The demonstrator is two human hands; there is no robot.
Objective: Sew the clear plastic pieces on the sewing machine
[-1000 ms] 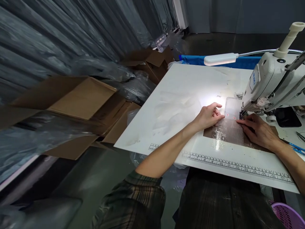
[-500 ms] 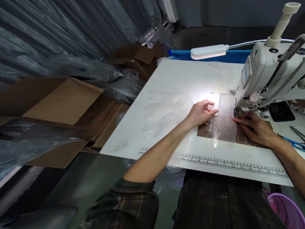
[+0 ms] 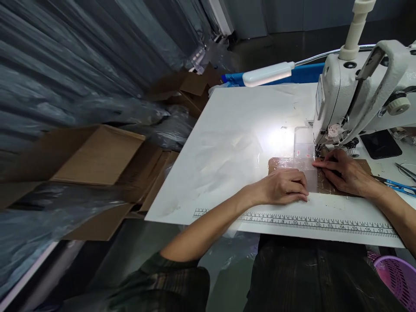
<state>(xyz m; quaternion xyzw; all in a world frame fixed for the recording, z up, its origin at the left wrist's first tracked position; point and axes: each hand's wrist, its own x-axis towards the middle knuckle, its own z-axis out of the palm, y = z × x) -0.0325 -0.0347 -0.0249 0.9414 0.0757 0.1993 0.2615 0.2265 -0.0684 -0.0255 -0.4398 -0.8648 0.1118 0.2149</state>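
Observation:
A clear plastic piece (image 3: 311,177) with small red marks lies partly under the needle area of a white sewing machine (image 3: 331,104). Beneath its near part is a brown sheet (image 3: 364,165). My left hand (image 3: 289,186) rests over the near end of the plastic, its fingers curled and together at that edge. Close by the presser foot, my right hand (image 3: 344,173) pinches or presses the right edge of the plastic with thumb and forefinger; its other fingers bend over the brown sheet.
A lamp (image 3: 268,74) lights the white table (image 3: 227,151). A printed ruler (image 3: 292,222) runs along the near edge. To the right lie a black phone (image 3: 381,144) and blue-handled scissors (image 3: 398,185). Cardboard boxes (image 3: 97,156) stand left, a purple basket (image 3: 398,277) below right.
My left hand has moved from beside the plastic's left edge down to its near end, and its fingers have curled in. My right hand stays by the presser foot. The view has shifted slightly.

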